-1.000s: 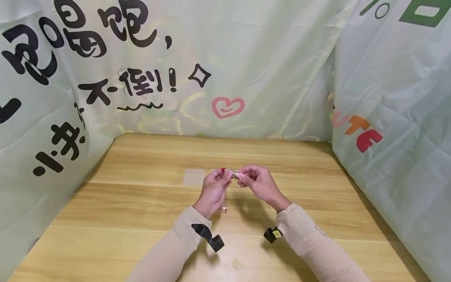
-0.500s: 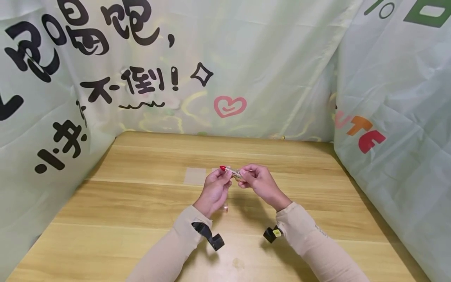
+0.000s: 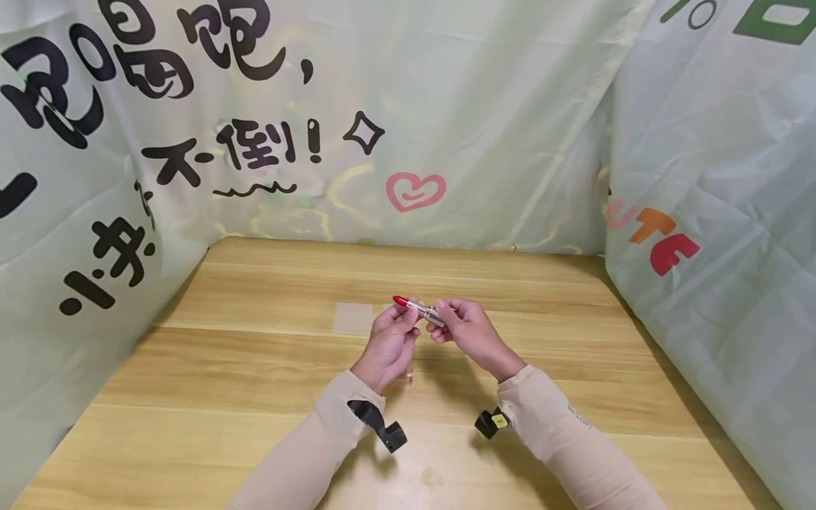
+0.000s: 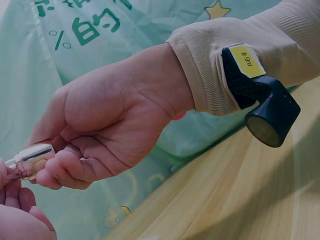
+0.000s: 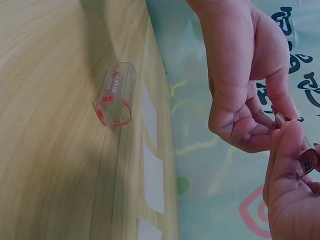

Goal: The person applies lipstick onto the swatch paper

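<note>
Both hands hold a lipstick between them above the table, its red bullet exposed and tilted up to the left. My left hand pinches the silver upper tube between thumb and fingers. Around the base at the other end are the curled fingers and thumb of my right hand. In the left wrist view the shiny base sticks out from the right fingertips. A transparent cap with red smears lies on its side on the table, mostly hidden behind the left wrist in the head view.
Flat pale squares lie on the wooden table beyond the hands. Printed fabric encloses the back and both sides. Black cameras hang from both wrists.
More of the red bullet and silver tube shows now, reaching further up and left past the left fingers. The right fingers have shifted along the base; the arms barely moved.
</note>
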Motion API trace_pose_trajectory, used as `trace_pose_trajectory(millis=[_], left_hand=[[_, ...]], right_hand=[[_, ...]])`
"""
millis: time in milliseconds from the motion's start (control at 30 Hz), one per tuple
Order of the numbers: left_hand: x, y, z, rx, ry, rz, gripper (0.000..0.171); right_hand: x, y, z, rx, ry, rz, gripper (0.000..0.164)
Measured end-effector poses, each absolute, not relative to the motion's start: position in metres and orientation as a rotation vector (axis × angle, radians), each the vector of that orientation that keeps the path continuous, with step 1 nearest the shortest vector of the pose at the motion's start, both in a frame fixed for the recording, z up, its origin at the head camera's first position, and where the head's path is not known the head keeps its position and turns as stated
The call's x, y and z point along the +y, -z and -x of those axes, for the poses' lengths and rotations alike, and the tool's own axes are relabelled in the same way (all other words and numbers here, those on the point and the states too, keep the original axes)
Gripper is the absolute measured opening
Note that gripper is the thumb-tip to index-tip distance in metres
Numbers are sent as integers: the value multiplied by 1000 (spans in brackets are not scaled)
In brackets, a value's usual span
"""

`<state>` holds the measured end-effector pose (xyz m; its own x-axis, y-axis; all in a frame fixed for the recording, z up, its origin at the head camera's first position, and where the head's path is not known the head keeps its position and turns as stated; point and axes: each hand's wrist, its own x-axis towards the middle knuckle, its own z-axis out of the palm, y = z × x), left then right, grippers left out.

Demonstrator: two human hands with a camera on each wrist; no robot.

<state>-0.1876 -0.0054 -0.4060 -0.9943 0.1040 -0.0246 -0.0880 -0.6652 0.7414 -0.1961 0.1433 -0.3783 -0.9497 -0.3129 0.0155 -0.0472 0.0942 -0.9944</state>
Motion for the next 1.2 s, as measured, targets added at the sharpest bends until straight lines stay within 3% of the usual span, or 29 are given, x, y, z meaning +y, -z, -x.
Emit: trace_pose_trajectory(millis=[467, 1200], left_hand=[[-5, 404, 186, 1190, -2763, -92, 27], [-10, 398, 186, 1203, -2766, -120, 17]], right_hand=[[145, 375, 197, 1885, 2051, 288, 34], [148, 368, 199, 1588, 2104, 203, 34]])
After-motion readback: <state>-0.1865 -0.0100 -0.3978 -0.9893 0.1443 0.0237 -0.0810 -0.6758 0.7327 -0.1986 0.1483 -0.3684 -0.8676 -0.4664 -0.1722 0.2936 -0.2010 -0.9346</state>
